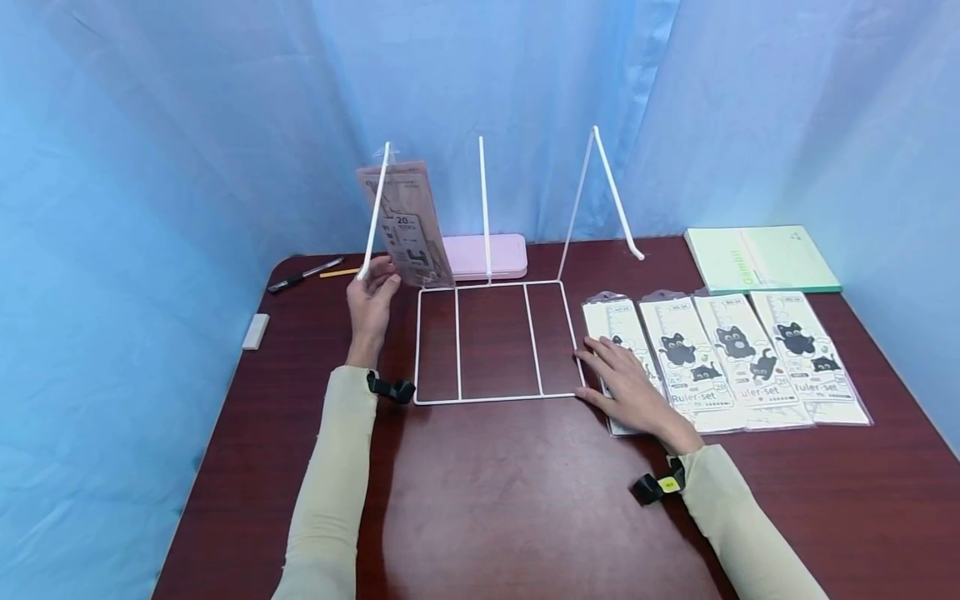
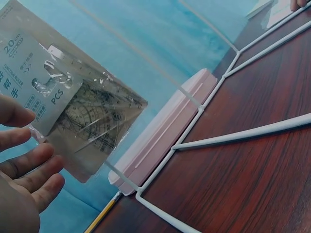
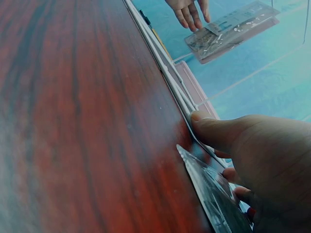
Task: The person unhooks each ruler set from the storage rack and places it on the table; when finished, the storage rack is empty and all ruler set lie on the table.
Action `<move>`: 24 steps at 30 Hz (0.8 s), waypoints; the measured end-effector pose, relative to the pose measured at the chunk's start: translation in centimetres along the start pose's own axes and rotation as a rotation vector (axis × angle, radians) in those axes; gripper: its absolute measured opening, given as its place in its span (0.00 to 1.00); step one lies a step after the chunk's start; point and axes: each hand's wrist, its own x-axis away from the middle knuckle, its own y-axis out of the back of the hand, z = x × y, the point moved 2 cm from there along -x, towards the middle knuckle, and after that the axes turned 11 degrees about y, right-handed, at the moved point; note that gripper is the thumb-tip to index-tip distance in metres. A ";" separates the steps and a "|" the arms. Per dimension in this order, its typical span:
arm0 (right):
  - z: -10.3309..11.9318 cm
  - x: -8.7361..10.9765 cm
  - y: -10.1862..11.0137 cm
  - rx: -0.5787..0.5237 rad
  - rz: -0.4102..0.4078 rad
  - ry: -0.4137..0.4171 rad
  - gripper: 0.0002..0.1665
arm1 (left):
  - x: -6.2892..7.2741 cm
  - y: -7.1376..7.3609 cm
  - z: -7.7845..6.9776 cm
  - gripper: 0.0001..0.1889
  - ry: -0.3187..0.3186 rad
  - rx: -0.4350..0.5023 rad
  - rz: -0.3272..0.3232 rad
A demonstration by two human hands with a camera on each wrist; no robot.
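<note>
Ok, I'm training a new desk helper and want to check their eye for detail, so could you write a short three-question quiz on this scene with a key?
1. Counting: how many cat-print packets lie on the table?
2. True or false: the pink case lies on the far side of the wire rack from the person.
3. Which hand: is the person's left or right hand nearer the raised packet at the rack's left prong?

Key:
1. Four, laid side by side.
2. True.
3. The left hand.
</note>
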 end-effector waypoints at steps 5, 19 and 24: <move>0.1 0.0 -0.1 -0.006 -0.003 0.004 0.37 | -0.1 -0.3 0.2 0.17 0.025 -0.010 0.011; 0.1 -0.2 0.1 -0.016 -0.001 0.002 0.37 | -0.3 -1.0 1.3 0.18 0.004 -0.167 0.051; 0.1 -0.2 -0.1 -0.014 -0.001 0.001 0.37 | -0.2 -0.9 1.4 0.19 0.012 -0.136 0.024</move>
